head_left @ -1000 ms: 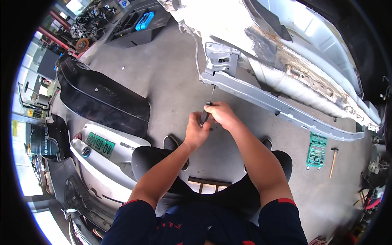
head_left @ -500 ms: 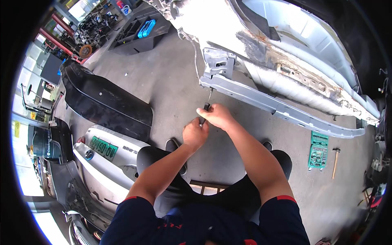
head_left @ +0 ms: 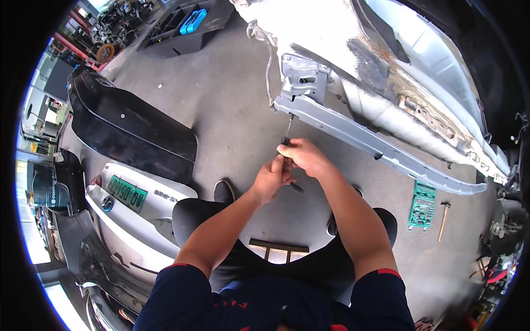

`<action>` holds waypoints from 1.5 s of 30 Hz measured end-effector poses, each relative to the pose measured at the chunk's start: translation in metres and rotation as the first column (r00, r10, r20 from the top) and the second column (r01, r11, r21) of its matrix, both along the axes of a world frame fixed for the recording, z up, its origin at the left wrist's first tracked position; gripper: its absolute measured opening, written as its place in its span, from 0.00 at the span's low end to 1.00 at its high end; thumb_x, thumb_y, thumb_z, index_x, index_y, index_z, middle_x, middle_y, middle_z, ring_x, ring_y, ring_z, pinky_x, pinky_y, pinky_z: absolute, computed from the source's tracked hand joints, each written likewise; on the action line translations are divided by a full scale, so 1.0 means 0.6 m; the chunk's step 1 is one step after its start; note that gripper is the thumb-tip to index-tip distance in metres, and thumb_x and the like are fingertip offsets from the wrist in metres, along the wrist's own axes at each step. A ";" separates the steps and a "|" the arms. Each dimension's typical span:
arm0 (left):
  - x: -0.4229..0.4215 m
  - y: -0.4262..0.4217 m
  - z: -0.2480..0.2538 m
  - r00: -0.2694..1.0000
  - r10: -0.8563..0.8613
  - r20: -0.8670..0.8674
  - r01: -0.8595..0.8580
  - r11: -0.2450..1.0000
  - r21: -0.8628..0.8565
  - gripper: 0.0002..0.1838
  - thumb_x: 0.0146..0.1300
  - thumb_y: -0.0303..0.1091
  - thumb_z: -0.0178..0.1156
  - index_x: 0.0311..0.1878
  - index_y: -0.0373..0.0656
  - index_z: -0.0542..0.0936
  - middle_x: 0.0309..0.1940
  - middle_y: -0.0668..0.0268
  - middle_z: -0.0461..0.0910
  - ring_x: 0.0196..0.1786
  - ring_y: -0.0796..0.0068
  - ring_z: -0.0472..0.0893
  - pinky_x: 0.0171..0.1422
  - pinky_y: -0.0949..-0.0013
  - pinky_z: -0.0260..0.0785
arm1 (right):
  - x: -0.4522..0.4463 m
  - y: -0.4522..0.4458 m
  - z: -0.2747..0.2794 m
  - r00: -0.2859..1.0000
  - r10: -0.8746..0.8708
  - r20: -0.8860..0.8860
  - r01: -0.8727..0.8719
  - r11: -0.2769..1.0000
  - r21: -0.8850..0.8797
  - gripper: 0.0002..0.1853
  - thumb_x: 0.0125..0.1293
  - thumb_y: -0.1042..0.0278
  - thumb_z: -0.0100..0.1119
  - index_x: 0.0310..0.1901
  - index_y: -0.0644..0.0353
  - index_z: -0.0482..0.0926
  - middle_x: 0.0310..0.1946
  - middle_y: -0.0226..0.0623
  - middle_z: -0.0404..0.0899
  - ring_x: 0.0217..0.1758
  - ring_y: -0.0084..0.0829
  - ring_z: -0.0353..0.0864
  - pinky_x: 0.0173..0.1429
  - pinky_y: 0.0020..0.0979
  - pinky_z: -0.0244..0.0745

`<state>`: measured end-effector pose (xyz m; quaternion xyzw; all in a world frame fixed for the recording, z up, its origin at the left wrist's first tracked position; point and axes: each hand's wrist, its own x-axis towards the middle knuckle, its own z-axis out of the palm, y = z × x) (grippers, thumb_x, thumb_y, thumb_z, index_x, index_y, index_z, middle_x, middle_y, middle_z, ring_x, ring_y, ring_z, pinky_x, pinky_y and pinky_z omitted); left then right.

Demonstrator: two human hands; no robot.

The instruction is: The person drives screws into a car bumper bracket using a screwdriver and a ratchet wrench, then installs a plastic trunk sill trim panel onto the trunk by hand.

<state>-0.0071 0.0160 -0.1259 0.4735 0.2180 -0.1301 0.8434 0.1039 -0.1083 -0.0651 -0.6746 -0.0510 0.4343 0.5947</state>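
My right hand (head_left: 307, 157) is closed around the black handle of a socket driver (head_left: 285, 141), whose thin metal shaft reaches up to the underside of a grey bumper beam (head_left: 337, 122) near its left end. Just below and touching it, my left hand (head_left: 270, 179) is closed at the driver's rear end. From under its fingers sticks the dark handle end of what looks like a ratchet wrench (head_left: 295, 188); the wrench head is hidden by my fingers. A grey mounting bracket (head_left: 303, 80) joins the beam to the white car body (head_left: 320, 27).
Right of me on the floor lie a green socket set (head_left: 422, 205) and a hammer (head_left: 443, 220). To the left are a black bumper cover (head_left: 132, 129) and a white panel with a green plate (head_left: 149, 193). A blue case (head_left: 193, 22) rests on a black tray farther off.
The view has shifted slightly. My left hand has turned at the driver's rear end, and a dark handle end now shows beneath it. The right hand still grips the driver.
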 end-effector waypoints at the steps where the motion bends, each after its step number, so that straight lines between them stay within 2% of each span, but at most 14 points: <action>1: -0.001 -0.001 0.011 0.998 -0.052 0.037 0.032 0.910 0.413 0.21 0.77 0.53 0.55 0.48 0.41 0.76 0.26 0.61 0.78 0.34 0.57 0.81 0.48 0.50 0.79 | 0.005 0.000 0.002 0.997 0.024 0.070 -0.018 0.997 -0.081 0.19 0.74 0.54 0.66 0.34 0.62 0.82 0.27 0.30 0.80 0.27 0.21 0.74 0.33 0.31 0.73; 3: -0.002 -0.008 0.062 0.982 -0.186 0.041 0.014 0.288 0.957 0.22 0.74 0.51 0.60 0.51 0.38 0.76 0.28 0.53 0.84 0.35 0.49 0.86 0.45 0.49 0.80 | 0.008 0.006 -0.005 0.974 0.059 0.218 -0.011 0.977 -0.215 0.24 0.70 0.46 0.69 0.34 0.65 0.83 0.28 0.32 0.82 0.30 0.22 0.78 0.35 0.32 0.74; 7: 0.004 0.003 0.087 0.971 -0.236 -0.029 0.046 0.066 0.997 0.21 0.69 0.43 0.63 0.52 0.34 0.75 0.29 0.45 0.85 0.34 0.40 0.86 0.40 0.45 0.79 | -0.009 0.022 0.034 0.951 0.100 0.292 -0.009 0.955 -0.296 0.27 0.69 0.46 0.70 0.40 0.72 0.84 0.33 0.39 0.86 0.36 0.29 0.83 0.41 0.36 0.79; 13: -0.009 -0.001 0.036 0.988 -0.052 0.147 -0.079 0.648 0.757 0.24 0.72 0.45 0.65 0.53 0.33 0.71 0.40 0.49 0.85 0.41 0.61 0.86 0.53 0.59 0.80 | 0.007 0.015 0.014 0.995 0.091 0.038 -0.086 0.989 -0.119 0.21 0.74 0.54 0.66 0.40 0.71 0.81 0.33 0.42 0.85 0.30 0.31 0.84 0.34 0.36 0.79; 16: 0.000 -0.014 0.044 0.981 0.191 -0.014 -0.192 0.979 -0.063 0.29 0.73 0.44 0.63 0.61 0.27 0.67 0.45 0.57 0.83 0.44 0.69 0.82 0.50 0.62 0.80 | 0.013 0.010 -0.009 0.996 0.087 -0.012 -0.087 0.994 -0.065 0.15 0.77 0.60 0.62 0.41 0.67 0.80 0.34 0.43 0.86 0.26 0.33 0.83 0.30 0.35 0.80; 20: 0.005 -0.012 0.045 0.997 0.062 0.041 -0.066 0.990 0.124 0.31 0.72 0.44 0.64 0.64 0.28 0.66 0.41 0.57 0.83 0.40 0.68 0.83 0.54 0.60 0.79 | 0.004 0.008 -0.005 0.985 0.005 0.172 0.004 0.999 -0.051 0.17 0.74 0.57 0.66 0.39 0.66 0.80 0.31 0.39 0.84 0.30 0.31 0.83 0.35 0.33 0.80; 23: 0.008 -0.008 0.096 0.984 -0.155 -0.088 0.163 0.586 0.793 0.30 0.70 0.43 0.64 0.65 0.33 0.67 0.37 0.55 0.84 0.39 0.59 0.85 0.56 0.56 0.78 | -0.002 0.010 0.016 0.871 0.037 0.490 0.089 0.969 -0.231 0.20 0.70 0.52 0.69 0.37 0.66 0.81 0.30 0.42 0.86 0.32 0.36 0.86 0.40 0.38 0.80; 28: 0.006 0.004 0.089 0.948 -0.316 0.037 -0.094 -0.167 0.981 0.28 0.64 0.36 0.64 0.65 0.37 0.69 0.33 0.52 0.86 0.34 0.45 0.86 0.49 0.51 0.79 | 0.002 0.019 0.028 0.851 0.069 0.521 0.132 0.931 -0.339 0.22 0.68 0.51 0.69 0.36 0.68 0.82 0.29 0.49 0.86 0.34 0.42 0.88 0.41 0.40 0.81; 31: 0.003 0.003 0.082 0.976 -0.173 0.130 -0.027 0.496 0.868 0.24 0.70 0.41 0.63 0.62 0.38 0.70 0.31 0.60 0.81 0.31 0.60 0.81 0.47 0.54 0.75 | 0.001 0.019 0.007 0.863 -0.035 0.504 0.164 0.963 -0.213 0.21 0.70 0.53 0.67 0.38 0.68 0.84 0.29 0.47 0.87 0.33 0.39 0.87 0.41 0.40 0.80; 33: 0.006 -0.014 0.052 0.994 0.079 0.070 -0.094 0.968 0.232 0.14 0.75 0.40 0.59 0.54 0.42 0.73 0.28 0.69 0.72 0.29 0.76 0.70 0.44 0.60 0.72 | 0.004 0.022 -0.009 0.901 -0.100 0.422 0.157 0.983 -0.101 0.18 0.73 0.57 0.66 0.41 0.69 0.85 0.29 0.36 0.83 0.31 0.27 0.79 0.39 0.35 0.76; 37: 0.006 -0.011 0.036 0.983 0.184 -0.019 -0.170 0.860 -0.481 0.11 0.78 0.38 0.57 0.40 0.43 0.73 0.27 0.71 0.70 0.29 0.74 0.69 0.40 0.62 0.72 | 0.004 0.020 -0.017 0.958 -0.146 0.249 0.148 0.989 0.010 0.15 0.76 0.60 0.64 0.45 0.68 0.85 0.31 0.29 0.82 0.33 0.20 0.75 0.39 0.30 0.74; 39: 0.009 -0.012 0.025 0.990 0.101 0.096 -0.124 0.956 0.265 0.13 0.76 0.40 0.58 0.39 0.42 0.72 0.27 0.66 0.75 0.29 0.65 0.74 0.40 0.56 0.74 | 0.012 0.017 -0.017 0.967 -0.152 0.206 0.147 0.988 0.041 0.15 0.76 0.60 0.65 0.44 0.68 0.85 0.31 0.29 0.82 0.33 0.19 0.76 0.40 0.30 0.74; 41: 0.007 -0.017 0.061 0.977 -0.064 0.203 -0.167 0.359 0.918 0.16 0.73 0.43 0.62 0.42 0.39 0.72 0.30 0.52 0.83 0.35 0.49 0.83 0.42 0.51 0.77 | 0.015 0.013 -0.015 0.975 -0.148 0.167 0.142 0.989 0.045 0.16 0.75 0.60 0.65 0.43 0.69 0.85 0.31 0.29 0.82 0.34 0.19 0.76 0.41 0.30 0.74; 45: 0.009 0.001 0.096 0.983 -0.180 -0.034 0.056 0.123 0.991 0.20 0.69 0.43 0.65 0.50 0.37 0.72 0.34 0.45 0.84 0.41 0.48 0.86 0.45 0.54 0.77 | -0.002 0.026 0.004 0.928 -0.136 0.346 0.176 0.981 -0.086 0.16 0.74 0.59 0.67 0.40 0.68 0.84 0.31 0.30 0.82 0.32 0.20 0.77 0.38 0.30 0.73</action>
